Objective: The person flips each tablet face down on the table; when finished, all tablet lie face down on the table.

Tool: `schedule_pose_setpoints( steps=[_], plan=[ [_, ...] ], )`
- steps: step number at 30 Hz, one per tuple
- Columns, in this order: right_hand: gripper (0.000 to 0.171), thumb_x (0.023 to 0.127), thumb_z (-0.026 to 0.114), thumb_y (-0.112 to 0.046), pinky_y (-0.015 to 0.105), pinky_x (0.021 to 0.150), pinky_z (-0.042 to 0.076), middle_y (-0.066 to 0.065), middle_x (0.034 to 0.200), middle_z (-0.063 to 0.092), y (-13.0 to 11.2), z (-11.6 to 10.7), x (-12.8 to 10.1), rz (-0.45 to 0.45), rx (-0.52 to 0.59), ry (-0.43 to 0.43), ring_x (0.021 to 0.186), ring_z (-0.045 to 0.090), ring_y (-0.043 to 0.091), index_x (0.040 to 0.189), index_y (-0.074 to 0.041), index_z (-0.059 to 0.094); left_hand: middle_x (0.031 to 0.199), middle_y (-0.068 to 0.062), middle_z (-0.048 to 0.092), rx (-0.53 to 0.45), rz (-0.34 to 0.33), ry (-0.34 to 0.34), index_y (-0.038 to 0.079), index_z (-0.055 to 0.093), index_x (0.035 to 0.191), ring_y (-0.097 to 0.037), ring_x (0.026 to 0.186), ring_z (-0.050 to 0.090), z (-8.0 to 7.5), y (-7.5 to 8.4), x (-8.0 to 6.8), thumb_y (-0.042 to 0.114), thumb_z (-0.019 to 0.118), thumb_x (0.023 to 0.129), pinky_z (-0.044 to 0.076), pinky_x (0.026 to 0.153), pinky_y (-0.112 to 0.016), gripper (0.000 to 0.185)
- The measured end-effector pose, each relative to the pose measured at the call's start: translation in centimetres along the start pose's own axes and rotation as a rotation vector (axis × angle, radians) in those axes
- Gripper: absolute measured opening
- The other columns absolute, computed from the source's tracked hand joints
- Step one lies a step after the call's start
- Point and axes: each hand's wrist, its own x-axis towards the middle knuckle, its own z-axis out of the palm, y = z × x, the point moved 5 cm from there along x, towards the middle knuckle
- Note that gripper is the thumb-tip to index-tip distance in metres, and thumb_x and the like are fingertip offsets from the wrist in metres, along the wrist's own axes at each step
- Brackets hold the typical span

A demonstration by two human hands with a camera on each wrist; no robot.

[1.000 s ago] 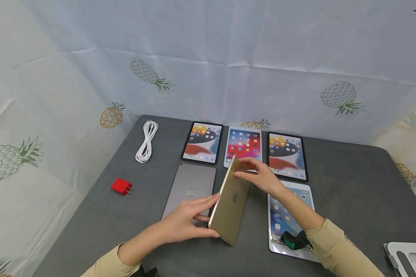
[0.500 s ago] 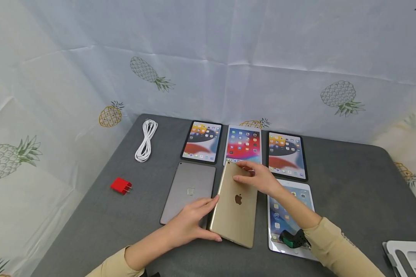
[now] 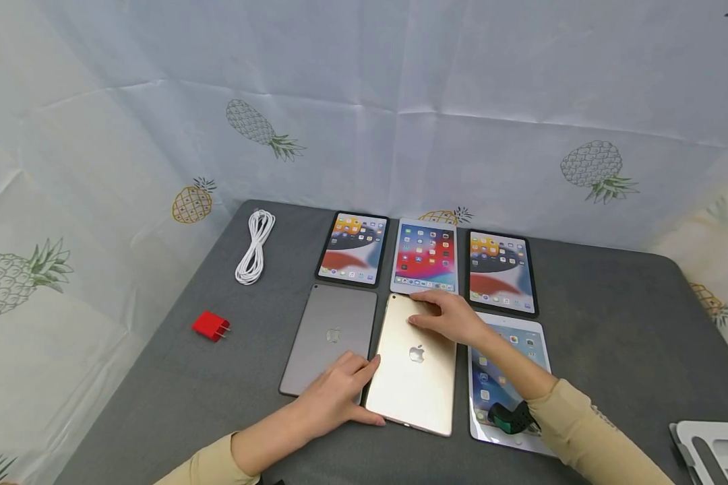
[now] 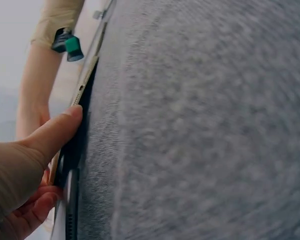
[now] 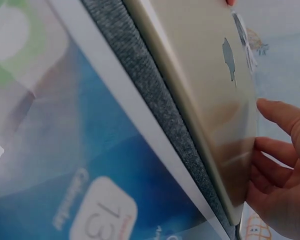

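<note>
A gold tablet (image 3: 415, 387) lies back side up, almost flat, in the middle of the front row. My left hand (image 3: 335, 391) holds its near left corner, thumb at the bottom edge and fingers along the left side. In the left wrist view a dark gap shows under the tablet's edge (image 4: 81, 87), so this side is slightly raised. At the far edge my right hand (image 3: 451, 318) grips the tablet, its thumb on the back; the fingertips are partly hidden. A grey tablet (image 3: 334, 316), back side up, lies left of it, partly under my left hand.
Three lit tablets form the back row: one black-rimmed (image 3: 353, 249), one white (image 3: 426, 252), another black-rimmed (image 3: 502, 273). A white tablet (image 3: 482, 404) lies under my right forearm. Left are a white cable (image 3: 255, 246) and red charger (image 3: 209, 326); a white stand (image 3: 718, 448) sits front right.
The gold tablet has tipped from standing on its long edge down to nearly flat, back side up. Both hands have stayed at its edges, the left shifting slightly nearer.
</note>
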Motion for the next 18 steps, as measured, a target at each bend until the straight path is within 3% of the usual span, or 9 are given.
schedule_pose_setpoints(
  steps=[4, 8, 18],
  plan=[
    [0.047, 0.088, 0.074, -0.03, 0.049, 0.099, 0.045, 0.012, 0.127, 0.063, 0.05, -0.01, -0.06, -0.012, -0.012, 0.003, 0.118, 0.056, 0.031, 0.128, -0.008, 0.065, 0.1, -0.001, 0.059, 0.046, -0.023, -0.032, -0.004, 0.059, 0.13, -0.011, 0.087, 0.05, 0.45, 0.13, 0.07, 0.05, 0.084, 0.068, 0.047, 0.071, -0.019, 0.087],
    [0.045, 0.089, 0.073, -0.029, 0.049, 0.1, 0.045, 0.012, 0.126, 0.063, 0.03, -0.01, -0.06, -0.023, -0.019, 0.005, 0.119, 0.055, 0.032, 0.128, -0.008, 0.065, 0.098, -0.001, 0.058, 0.095, -0.006, -0.017, -0.003, 0.062, 0.127, -0.01, 0.084, 0.049, 0.63, 0.37, 0.19, 0.052, 0.084, 0.066, 0.047, 0.069, -0.017, 0.085],
    [0.038, 0.092, 0.069, -0.026, 0.049, 0.096, 0.047, 0.01, 0.122, 0.064, -0.3, -0.04, 0.17, -0.059, -0.032, -0.003, 0.112, 0.057, 0.029, 0.124, -0.007, 0.067, 0.097, 0.0, 0.057, 0.081, 0.008, 0.0, -0.001, 0.066, 0.122, -0.008, 0.081, 0.045, 0.66, 0.54, 0.4, 0.052, 0.084, 0.066, 0.043, 0.065, -0.015, 0.079]
  ],
)
